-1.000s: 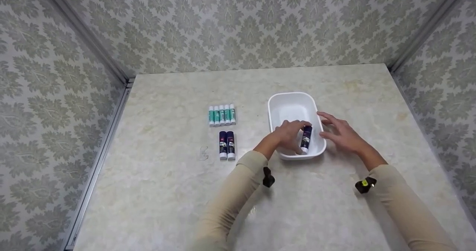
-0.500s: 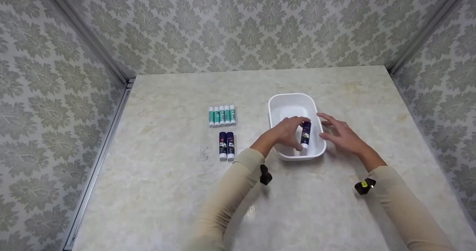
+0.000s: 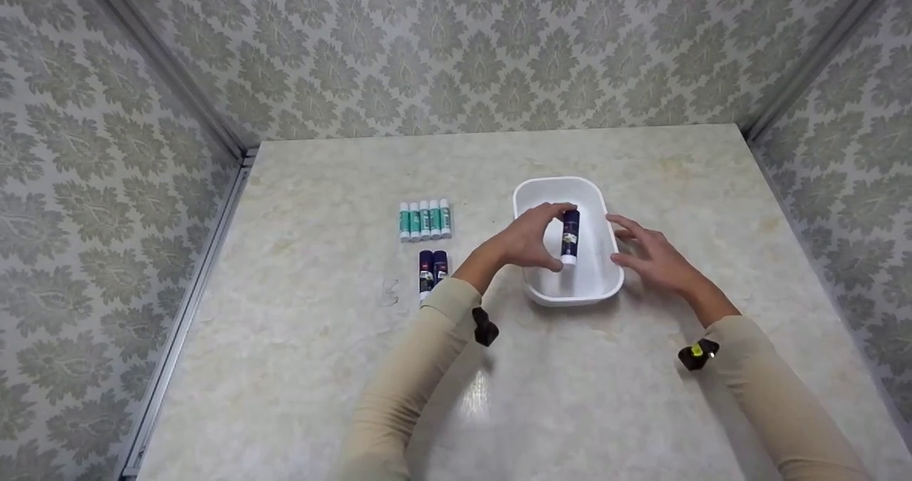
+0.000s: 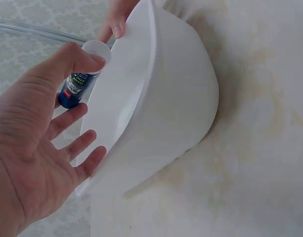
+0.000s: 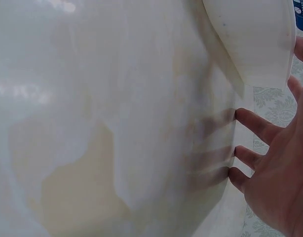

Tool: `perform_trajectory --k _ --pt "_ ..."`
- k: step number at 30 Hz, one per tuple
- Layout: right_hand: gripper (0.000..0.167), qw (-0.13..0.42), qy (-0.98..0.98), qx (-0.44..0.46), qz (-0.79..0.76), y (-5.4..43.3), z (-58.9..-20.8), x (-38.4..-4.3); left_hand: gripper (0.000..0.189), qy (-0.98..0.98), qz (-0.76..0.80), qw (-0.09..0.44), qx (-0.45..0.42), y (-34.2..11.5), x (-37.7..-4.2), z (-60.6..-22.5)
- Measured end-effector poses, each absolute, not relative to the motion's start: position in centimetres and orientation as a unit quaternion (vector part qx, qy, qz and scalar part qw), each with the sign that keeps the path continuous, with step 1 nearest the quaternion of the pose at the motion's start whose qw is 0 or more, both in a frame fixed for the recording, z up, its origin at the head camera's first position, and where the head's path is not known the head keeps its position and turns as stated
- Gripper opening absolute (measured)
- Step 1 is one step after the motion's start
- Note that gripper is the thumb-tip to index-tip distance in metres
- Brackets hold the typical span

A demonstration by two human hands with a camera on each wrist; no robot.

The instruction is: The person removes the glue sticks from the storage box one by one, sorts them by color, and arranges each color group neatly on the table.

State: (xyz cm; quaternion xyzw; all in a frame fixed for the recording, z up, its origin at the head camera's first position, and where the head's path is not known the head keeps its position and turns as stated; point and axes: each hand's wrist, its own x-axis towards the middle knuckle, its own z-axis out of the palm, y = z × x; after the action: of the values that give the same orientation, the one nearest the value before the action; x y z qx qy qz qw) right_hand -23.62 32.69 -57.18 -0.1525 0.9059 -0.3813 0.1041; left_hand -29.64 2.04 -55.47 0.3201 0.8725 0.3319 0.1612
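Between thumb and fingertips, my left hand (image 3: 529,239) pinches a dark blue glue stick (image 3: 571,236) with a white cap, over the white plastic basin (image 3: 595,274). In the left wrist view the glue stick (image 4: 76,89) tilts above the basin's rim, and its blue label reads as glue. My right hand (image 3: 659,260) is at the basin's right rim, thumb and index finger touching it and the fingers spread. The right wrist view shows its other fingertips (image 5: 236,114) down by the tabletop beside the basin wall (image 5: 255,39).
Left of the basin lie two more dark blue glue sticks (image 3: 426,271), partly covered by the left sleeve. Behind them several green-and-white glue sticks (image 3: 425,221) lie in a row. A faint transparent scrap (image 3: 390,293) is farther left. Patterned walls (image 3: 456,53) enclose the table.
My left hand has lifted the glue stick from near the basin's front right and carried it back and to the left. The right hand has stayed at the rim.
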Motion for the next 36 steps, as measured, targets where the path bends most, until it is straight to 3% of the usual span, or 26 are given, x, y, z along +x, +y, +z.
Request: perform_trajectory --k 5,8,36 --pt "0.074 0.105 0.902 -0.158 -0.389 32.8 -57.2 -23.8 0.108 0.853 0.37 0.18 0.32 -0.4 -27.2 -50.9" --pt "0.075 0.112 0.903 -0.153 -0.385 32.8 -57.1 -23.8 0.107 0.854 0.373 0.175 0.317 -1.6 -26.8 -50.2" --pt "0.076 0.118 0.901 -0.145 -0.392 32.9 -56.9 -23.3 0.109 0.89 0.363 0.157 0.228 -14.1 -24.6 -50.3"
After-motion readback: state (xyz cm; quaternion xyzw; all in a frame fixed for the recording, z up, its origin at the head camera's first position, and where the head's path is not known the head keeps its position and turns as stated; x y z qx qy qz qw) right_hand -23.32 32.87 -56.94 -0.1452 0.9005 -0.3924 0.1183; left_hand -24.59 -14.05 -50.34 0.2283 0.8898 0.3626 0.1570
